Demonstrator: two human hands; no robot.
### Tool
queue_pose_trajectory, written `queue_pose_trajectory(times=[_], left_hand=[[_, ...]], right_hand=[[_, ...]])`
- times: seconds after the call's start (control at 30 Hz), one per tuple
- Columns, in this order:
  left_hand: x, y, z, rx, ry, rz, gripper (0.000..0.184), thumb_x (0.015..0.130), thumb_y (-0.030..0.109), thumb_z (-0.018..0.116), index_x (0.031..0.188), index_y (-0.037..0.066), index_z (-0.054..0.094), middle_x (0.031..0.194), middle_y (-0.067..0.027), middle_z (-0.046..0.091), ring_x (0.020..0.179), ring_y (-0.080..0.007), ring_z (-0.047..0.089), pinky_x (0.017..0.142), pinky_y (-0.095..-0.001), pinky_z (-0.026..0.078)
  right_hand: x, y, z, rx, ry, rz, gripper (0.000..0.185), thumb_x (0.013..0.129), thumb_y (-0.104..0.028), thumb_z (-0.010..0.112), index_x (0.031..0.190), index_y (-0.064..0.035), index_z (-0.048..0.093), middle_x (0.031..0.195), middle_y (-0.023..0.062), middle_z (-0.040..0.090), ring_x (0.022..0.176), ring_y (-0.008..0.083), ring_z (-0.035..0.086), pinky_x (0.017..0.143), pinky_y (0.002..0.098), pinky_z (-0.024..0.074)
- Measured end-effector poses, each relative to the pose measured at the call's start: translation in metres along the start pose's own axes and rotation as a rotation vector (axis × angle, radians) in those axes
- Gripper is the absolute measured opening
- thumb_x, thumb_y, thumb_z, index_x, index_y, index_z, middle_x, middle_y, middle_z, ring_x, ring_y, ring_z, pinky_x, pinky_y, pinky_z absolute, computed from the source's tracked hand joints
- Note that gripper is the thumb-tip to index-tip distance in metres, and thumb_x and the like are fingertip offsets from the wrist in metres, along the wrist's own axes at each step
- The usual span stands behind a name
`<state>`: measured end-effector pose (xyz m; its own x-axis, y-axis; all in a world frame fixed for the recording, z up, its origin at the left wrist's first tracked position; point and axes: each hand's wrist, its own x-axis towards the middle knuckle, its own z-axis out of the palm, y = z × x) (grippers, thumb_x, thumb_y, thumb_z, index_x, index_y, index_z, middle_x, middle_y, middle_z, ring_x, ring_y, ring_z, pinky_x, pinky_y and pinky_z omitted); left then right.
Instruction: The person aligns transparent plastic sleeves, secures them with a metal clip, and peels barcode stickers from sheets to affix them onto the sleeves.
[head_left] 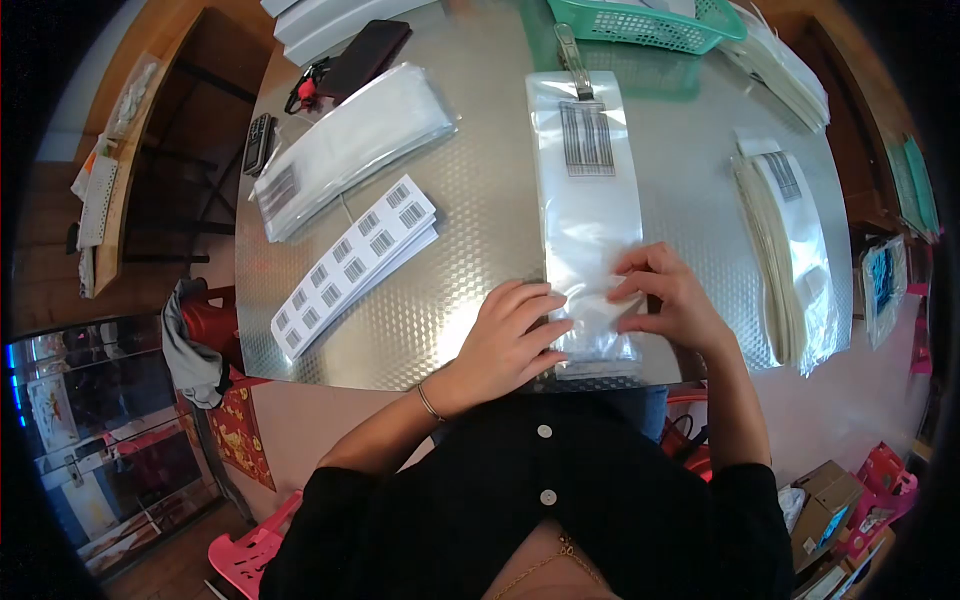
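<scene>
A long stack of clear plastic bags (585, 220) lies lengthwise in front of me, with a metal clip (573, 62) at its far end and a barcode label below the clip. My left hand (512, 335) rests on the stack's left edge near the table front, fingers spread. At the right edge, my right hand (668, 298) has its fingers bent over the plastic; whether they pinch a layer is too small to tell. To the left lie folded sheets of barcode labels (350, 262) and another bag stack (355, 150).
On the metal table (480, 200), a third bag stack (785, 255) lies right. A green basket (650, 25) stands at the back. A dark wallet-like object (366, 60), a keypad phone (258, 143) and white boxes (345, 22) sit back left.
</scene>
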<state>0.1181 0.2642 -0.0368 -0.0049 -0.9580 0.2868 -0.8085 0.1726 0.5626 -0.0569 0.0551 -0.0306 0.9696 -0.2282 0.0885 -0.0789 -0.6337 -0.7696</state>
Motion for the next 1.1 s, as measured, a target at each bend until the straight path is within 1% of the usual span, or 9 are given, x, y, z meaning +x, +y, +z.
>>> queue_pose_trajectory(times=[0.23, 0.53, 0.63, 0.7, 0.83, 0.87, 0.97, 1.03, 1.1], left_hand=[[0.01, -0.005, -0.004, -0.017, 0.005, 0.025, 0.034, 0.07, 0.022, 0.078, 0.099, 0.009, 0.067, 0.109, -0.0057, 0.06, 0.111, -0.024, 0.053, 0.099, -0.045, 0.039], [0.018, -0.006, -0.009, -0.074, 0.046, 0.05, 0.036, 0.068, 0.019, 0.079, 0.1, 0.007, 0.067, 0.109, -0.0078, 0.059, 0.105, -0.0278, 0.055, 0.093, -0.0395, 0.043], [0.025, 0.004, -0.014, -0.154, 0.171, -0.053, 0.039, 0.07, 0.012, 0.078, 0.105, 0.004, 0.062, 0.108, -0.0103, 0.059, 0.101, -0.0253, 0.056, 0.087, -0.0356, 0.046], [0.024, 0.001, -0.011, -0.367, 0.303, -0.192, 0.033, 0.079, 0.01, 0.072, 0.108, 0.003, 0.058, 0.106, -0.0106, 0.06, 0.098, -0.0213, 0.057, 0.085, -0.0333, 0.047], [0.033, -0.009, -0.004, -1.163, 0.362, -0.55, 0.02, 0.095, 0.011, 0.054, 0.112, 0.001, 0.05, 0.103, -0.0087, 0.06, 0.091, -0.0136, 0.056, 0.085, -0.0302, 0.048], [0.039, -0.014, -0.004, -1.271, 0.338, -0.575, 0.019, 0.099, 0.016, 0.05, 0.11, 0.0, 0.051, 0.105, -0.0085, 0.06, 0.097, -0.0135, 0.058, 0.085, -0.0276, 0.048], [0.054, -0.025, -0.003, -1.417, 0.221, -0.627, 0.022, 0.096, 0.014, 0.055, 0.113, 0.001, 0.05, 0.108, -0.0098, 0.06, 0.098, -0.0142, 0.058, 0.085, -0.0287, 0.048], [0.063, -0.031, 0.003, -1.075, 0.32, -0.523, 0.029, 0.094, 0.012, 0.058, 0.118, 0.001, 0.048, 0.11, -0.0099, 0.059, 0.099, -0.0163, 0.058, 0.088, -0.0303, 0.047], [0.077, -0.04, 0.0, -0.617, 0.395, -0.372, 0.041, 0.09, 0.01, 0.062, 0.126, 0.001, 0.045, 0.114, -0.0102, 0.058, 0.103, -0.0183, 0.057, 0.092, -0.0314, 0.045]], right_hand=[[0.001, 0.004, 0.006, 0.061, 0.072, 0.022, 0.015, 0.069, -0.009, 0.077, 0.083, -0.0103, 0.074, 0.093, 0.0032, 0.065, 0.091, 0.0216, 0.058, 0.081, 0.0335, 0.046], [0.004, 0.001, -0.004, 0.294, 0.059, 0.042, 0.009, 0.084, -0.004, 0.062, 0.086, -0.0042, 0.071, 0.098, 0.0074, 0.066, 0.088, 0.0192, 0.059, 0.08, 0.0323, 0.046], [0.0, 0.003, -0.005, 0.531, 0.094, 0.152, 0.009, 0.088, -0.007, 0.06, 0.089, -0.0025, 0.069, 0.104, 0.0081, 0.062, 0.068, 0.0089, 0.054, 0.058, 0.0223, 0.0428], [-0.001, 0.004, -0.004, 0.649, 0.132, 0.105, 0.011, 0.09, -0.008, 0.058, 0.09, -0.0019, 0.067, 0.11, 0.0082, 0.058, 0.065, 0.0057, 0.05, 0.053, 0.0194, 0.0392], [0.0, -0.004, -0.011, 0.723, 0.229, 0.098, 0.014, 0.093, -0.014, 0.054, 0.088, -0.0045, 0.064, 0.107, 0.0108, 0.059, 0.094, 0.0151, 0.052, 0.083, 0.0293, 0.0386], [0.001, -0.006, -0.013, 0.736, 0.25, 0.091, 0.015, 0.094, -0.016, 0.054, 0.088, -0.0051, 0.063, 0.106, 0.0114, 0.059, 0.1, 0.0174, 0.052, 0.09, 0.0316, 0.0388], [0.005, -0.004, -0.016, 0.816, 0.335, 0.047, 0.014, 0.095, -0.015, 0.052, 0.092, -0.0047, 0.06, 0.106, 0.0109, 0.059, 0.095, 0.0147, 0.053, 0.083, 0.0281, 0.0403], [0.009, 0.001, -0.014, 0.874, 0.45, 0.053, 0.014, 0.096, -0.014, 0.05, 0.094, -0.0037, 0.06, 0.108, 0.0094, 0.061, 0.084, 0.0092, 0.057, 0.066, 0.0209, 0.0439], [0.018, 0.007, -0.026, 1.098, 0.542, 0.026, 0.014, 0.098, -0.015, 0.049, 0.098, -0.0044, 0.059, 0.104, 0.0098, 0.063, 0.09, 0.0141, 0.061, 0.069, 0.0223, 0.0476]])
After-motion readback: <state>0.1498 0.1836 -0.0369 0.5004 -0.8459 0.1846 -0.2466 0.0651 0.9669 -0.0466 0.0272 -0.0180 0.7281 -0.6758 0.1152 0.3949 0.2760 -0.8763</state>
